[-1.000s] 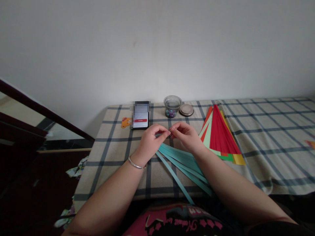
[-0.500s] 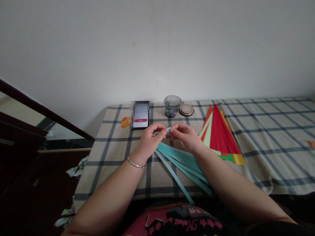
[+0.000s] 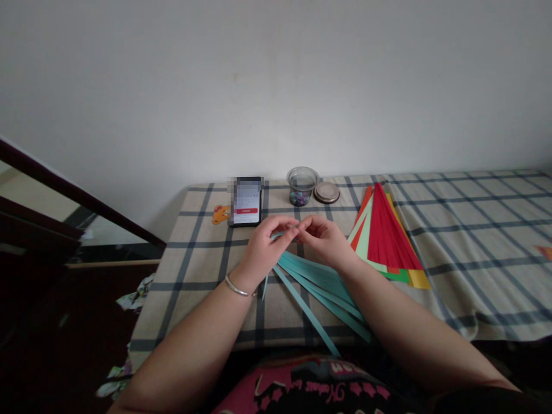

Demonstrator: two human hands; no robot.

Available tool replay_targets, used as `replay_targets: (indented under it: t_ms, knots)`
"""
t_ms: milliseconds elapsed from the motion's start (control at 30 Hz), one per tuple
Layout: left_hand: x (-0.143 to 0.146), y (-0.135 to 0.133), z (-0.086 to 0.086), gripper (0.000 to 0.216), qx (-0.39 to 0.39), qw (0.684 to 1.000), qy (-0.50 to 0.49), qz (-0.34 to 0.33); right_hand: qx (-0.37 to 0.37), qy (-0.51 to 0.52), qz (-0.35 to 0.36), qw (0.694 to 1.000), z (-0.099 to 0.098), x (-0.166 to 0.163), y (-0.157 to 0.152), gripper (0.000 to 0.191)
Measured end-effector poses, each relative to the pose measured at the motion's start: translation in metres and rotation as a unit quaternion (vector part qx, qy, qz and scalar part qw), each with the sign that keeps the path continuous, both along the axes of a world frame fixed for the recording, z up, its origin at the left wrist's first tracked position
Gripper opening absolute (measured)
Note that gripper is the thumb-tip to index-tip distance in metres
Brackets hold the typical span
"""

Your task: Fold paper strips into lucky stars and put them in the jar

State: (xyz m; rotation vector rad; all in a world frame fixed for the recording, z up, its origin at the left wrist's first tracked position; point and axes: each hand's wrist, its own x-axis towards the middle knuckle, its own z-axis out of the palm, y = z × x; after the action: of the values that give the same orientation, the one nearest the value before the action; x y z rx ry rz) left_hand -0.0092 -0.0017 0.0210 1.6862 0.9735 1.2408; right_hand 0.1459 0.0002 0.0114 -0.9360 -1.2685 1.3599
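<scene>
My left hand (image 3: 266,246), with a silver bangle (image 3: 236,287) at the wrist, is closed in a pinch on a light blue paper strip (image 3: 264,287). The strip's tail hangs down below the palm. Fingertips of my right hand (image 3: 328,242) meet the left ones, pinched at the same spot; the bit of strip between them is mostly hidden. Beneath both hands lies a fanned bunch of light blue paper strips (image 3: 317,279), partly covered by my right forearm.
Behind the hands stand a phone (image 3: 246,201), a clear plastic tub (image 3: 302,184) with small coloured pieces, and a round lid (image 3: 326,192). Red, orange, green and yellow paper strips (image 3: 390,238) fan out at right. A checked cloth (image 3: 194,259) covers the table against the wall.
My fingertips have come together, hiding the small light blue piece that showed between them. The strip's hanging tail has swung slightly left.
</scene>
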Motion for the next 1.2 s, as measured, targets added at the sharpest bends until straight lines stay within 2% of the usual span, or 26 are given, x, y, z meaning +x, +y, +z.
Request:
replay_targets:
  t_ms: [167,467,700,900,1000,1200]
  knots:
    - [0.0007,0.0002,0.0022,0.013,-0.037,0.999,-0.008,0.018,-0.001,0.004,-0.008,1.0,0.0016,0.0001,0.0003,0.035]
    - [0.0007,0.0009,0.0005,0.013,-0.076,0.996,-0.035,0.005,-0.041,0.046,0.001,0.998,0.0049,0.0018,-0.0001,0.037]
    - [0.0013,0.0019,0.0,0.021,-0.123,0.986,-0.114,0.006,-0.149,0.138,0.05,0.978,0.0062,0.006,-0.0019,0.035]
    - [0.0029,-0.0009,0.0034,0.023,-0.161,0.976,-0.144,-0.04,-0.163,0.143,0.092,0.972,0.0044,0.0055,-0.0017,0.033]
    - [0.0026,-0.0011,0.005,0.019,-0.143,0.98,-0.127,-0.05,-0.159,0.137,0.091,0.973,0.0038,0.0049,-0.0017,0.034]
    - [-0.0003,0.001,0.0047,0.013,-0.043,0.997,-0.058,-0.033,-0.148,0.121,0.082,0.978,0.0052,0.0032,-0.0025,0.035]
